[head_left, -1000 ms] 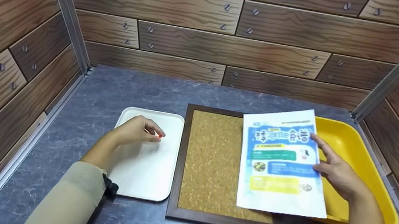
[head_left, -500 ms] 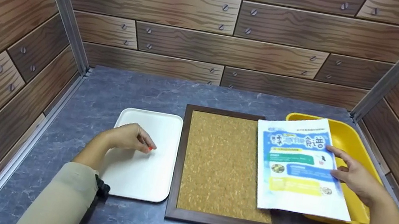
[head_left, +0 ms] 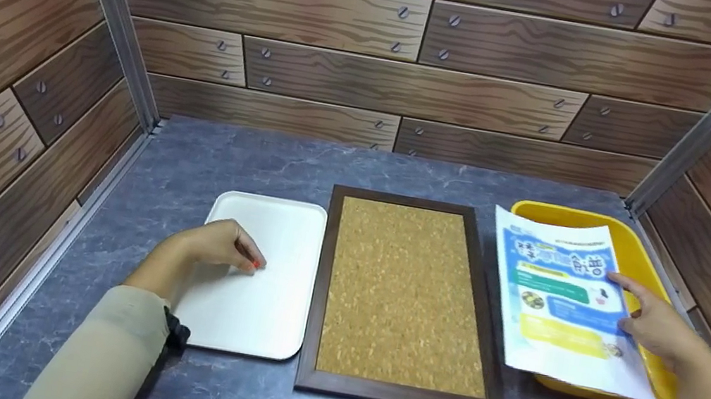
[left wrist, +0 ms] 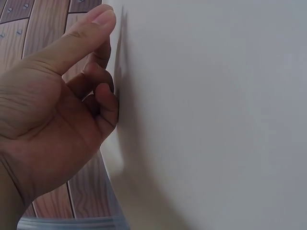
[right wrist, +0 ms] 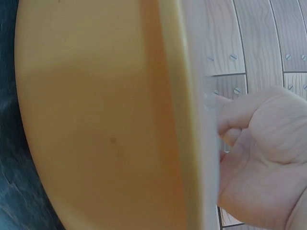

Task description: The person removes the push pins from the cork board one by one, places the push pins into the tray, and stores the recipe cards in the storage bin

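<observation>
My left hand (head_left: 216, 245) is over the white tray (head_left: 269, 314) and pinches a small red thing (head_left: 256, 264) between thumb and fingertips. It is too small to name, and in the left wrist view the hand (left wrist: 57, 110) hides it. My right hand (head_left: 659, 330) holds a printed sheet of paper (head_left: 558, 364) by its right edge, thumb on top. That sheet, printed in blue, green and yellow, hangs above the left part of a yellow plastic bin (head_left: 621, 234). In the right wrist view the paper (right wrist: 206, 158) appears nearly edge-on.
Between the tray and the bin lies a cork board (head_left: 408, 293) with a dark brown frame. All of it stands on a grey marbled tabletop (head_left: 211, 391). Wood-patterned walls (head_left: 318, 72) enclose the back and both sides.
The sheet has moved right with my right hand, off the cork board and over the bin. My left hand has shifted slightly left and nearer, still pinching the red thing.
</observation>
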`<state>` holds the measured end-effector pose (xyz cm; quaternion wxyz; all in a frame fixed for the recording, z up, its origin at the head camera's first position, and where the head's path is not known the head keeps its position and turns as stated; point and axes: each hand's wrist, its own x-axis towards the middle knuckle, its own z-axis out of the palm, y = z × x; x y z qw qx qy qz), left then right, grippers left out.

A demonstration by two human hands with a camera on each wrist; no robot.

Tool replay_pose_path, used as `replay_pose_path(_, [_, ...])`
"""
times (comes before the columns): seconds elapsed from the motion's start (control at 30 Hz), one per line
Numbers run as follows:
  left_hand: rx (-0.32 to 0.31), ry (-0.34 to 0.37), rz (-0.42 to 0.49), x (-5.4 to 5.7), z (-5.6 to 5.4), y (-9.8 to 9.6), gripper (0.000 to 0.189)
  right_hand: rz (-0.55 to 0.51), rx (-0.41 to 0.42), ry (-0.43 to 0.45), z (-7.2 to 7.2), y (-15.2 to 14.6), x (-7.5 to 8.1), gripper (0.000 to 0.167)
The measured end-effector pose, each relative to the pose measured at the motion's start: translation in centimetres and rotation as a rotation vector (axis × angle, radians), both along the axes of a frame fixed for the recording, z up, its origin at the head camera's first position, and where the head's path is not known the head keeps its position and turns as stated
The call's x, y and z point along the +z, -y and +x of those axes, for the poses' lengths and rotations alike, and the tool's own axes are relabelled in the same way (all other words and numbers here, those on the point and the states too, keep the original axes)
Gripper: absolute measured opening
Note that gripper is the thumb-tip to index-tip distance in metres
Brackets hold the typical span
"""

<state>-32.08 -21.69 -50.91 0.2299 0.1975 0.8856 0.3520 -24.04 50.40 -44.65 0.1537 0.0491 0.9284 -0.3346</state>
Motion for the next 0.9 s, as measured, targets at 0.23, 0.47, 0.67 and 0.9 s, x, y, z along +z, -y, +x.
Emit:
replay_pose_path(0.23, [0.017,0.02,-0.008,-0.1,0.0,-0.1,0.017,0.047,-0.047,-0.014,0.2,-1.1,0.1,0.092])
replay_pose_path(0.47, [0.021,0.038,-0.015,0.0,0.0,-0.2,0.019,0.073,-0.116,-0.032,0.2,-1.9,0.1,0.091])
replay_pose_path(0.67, [-0.016,0.052,0.011,0.0,0.0,0.0,0.02,0.06,-0.165,-0.038,0.3,-2.2,-0.2,0.09])
replay_pose_path(0.9, [-0.056,0.047,-0.002,0.0,-0.1,0.1,0.023,0.074,-0.194,-0.041,0.3,-2.5,-0.7,0.086])
